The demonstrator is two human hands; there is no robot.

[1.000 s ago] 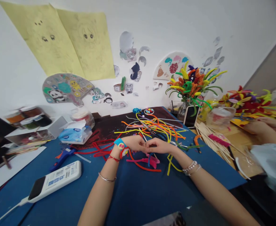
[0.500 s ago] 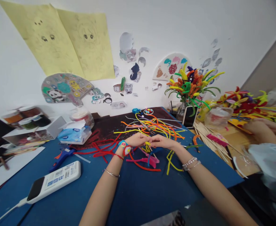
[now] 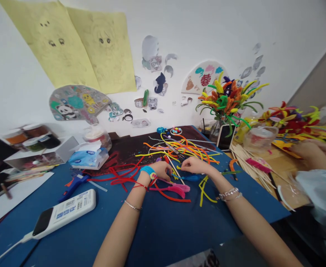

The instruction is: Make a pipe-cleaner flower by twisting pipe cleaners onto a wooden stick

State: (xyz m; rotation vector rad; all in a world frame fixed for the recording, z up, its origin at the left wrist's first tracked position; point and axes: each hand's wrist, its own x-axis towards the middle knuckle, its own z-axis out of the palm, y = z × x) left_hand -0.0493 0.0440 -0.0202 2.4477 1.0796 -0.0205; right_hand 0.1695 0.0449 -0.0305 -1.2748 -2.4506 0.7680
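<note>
My left hand and right hand, together a moment ago, now part, baring the fuzzy yellow pipe-cleaner strip between them; only my right fingertips visibly pinch it. Left fingers curl, grip unclear.

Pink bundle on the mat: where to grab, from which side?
I'd pinch the pink bundle by its thin left tail, coming from the left: that end pokes out past the orange-red strip crossing it. The right end flares wider, so gripping there would likely squash it.
</note>
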